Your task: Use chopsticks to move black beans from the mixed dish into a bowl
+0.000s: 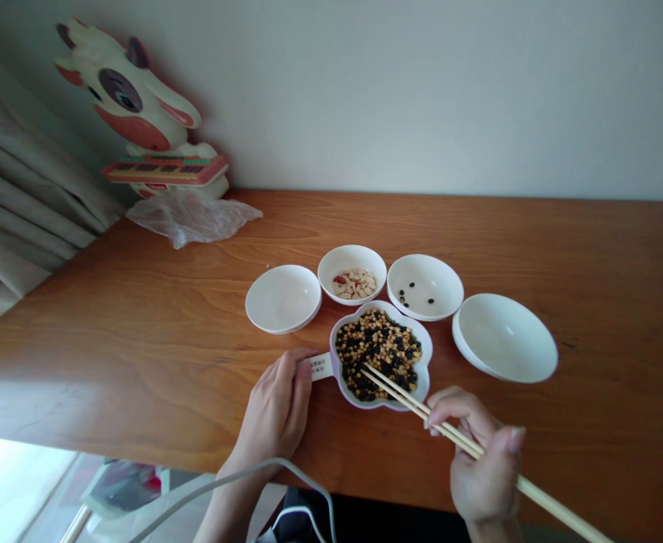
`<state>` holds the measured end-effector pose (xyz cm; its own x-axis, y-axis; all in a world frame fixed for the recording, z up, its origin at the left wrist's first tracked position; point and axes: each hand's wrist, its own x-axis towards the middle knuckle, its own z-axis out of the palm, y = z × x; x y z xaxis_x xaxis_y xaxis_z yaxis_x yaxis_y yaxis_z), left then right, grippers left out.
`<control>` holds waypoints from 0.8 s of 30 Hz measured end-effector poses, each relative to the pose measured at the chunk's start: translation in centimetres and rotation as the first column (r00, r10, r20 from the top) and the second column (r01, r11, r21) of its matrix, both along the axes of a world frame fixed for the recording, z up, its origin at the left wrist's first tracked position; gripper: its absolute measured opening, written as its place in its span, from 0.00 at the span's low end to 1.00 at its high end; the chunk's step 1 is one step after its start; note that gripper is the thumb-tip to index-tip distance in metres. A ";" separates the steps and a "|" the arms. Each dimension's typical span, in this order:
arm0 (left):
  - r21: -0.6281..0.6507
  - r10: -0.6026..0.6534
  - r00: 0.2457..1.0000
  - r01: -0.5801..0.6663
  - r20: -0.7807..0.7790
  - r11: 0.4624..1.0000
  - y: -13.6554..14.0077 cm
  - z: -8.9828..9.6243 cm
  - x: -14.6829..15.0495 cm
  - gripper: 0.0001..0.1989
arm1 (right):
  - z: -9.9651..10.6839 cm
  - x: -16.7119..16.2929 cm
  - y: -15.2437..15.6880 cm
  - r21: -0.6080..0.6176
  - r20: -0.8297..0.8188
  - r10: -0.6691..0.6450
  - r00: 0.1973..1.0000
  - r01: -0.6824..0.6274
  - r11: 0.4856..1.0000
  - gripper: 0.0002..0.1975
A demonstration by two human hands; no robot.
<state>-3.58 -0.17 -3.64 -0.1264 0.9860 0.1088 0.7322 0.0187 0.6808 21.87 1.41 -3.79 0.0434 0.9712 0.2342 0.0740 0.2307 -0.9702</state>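
My left hand (279, 403) is closed on the handle of a flower-shaped white dish (425, 360) with a lilac rim. Mixed black and tan beans (377, 351) fill the dish. In my right hand (478, 449) is a pair of wooden chopsticks (449, 431), their tips down among the beans. Whether the tips pinch a bean I cannot tell. Just behind the dish, one white bowl (327, 265) contains pale split nuts and a red piece. Beside it, another white bowl (447, 283) has several black beans in it.
Two bare white bowls, a left bowl (283, 298) and a right bowl (504, 335), end the row. At the back left of the wooden table (139, 339) stand a cow-shaped toy keyboard (161, 143) and a crumpled plastic bag (189, 219). A grey cable (274, 461) crosses my left forearm.
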 end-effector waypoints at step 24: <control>0.001 0.008 1.000 -0.008 -0.016 1.000 0.0 0.0 0.0 0.12 | 0.0 -0.1 0.1 -0.048 0.001 0.087 0.996 -0.087 0.995 0.41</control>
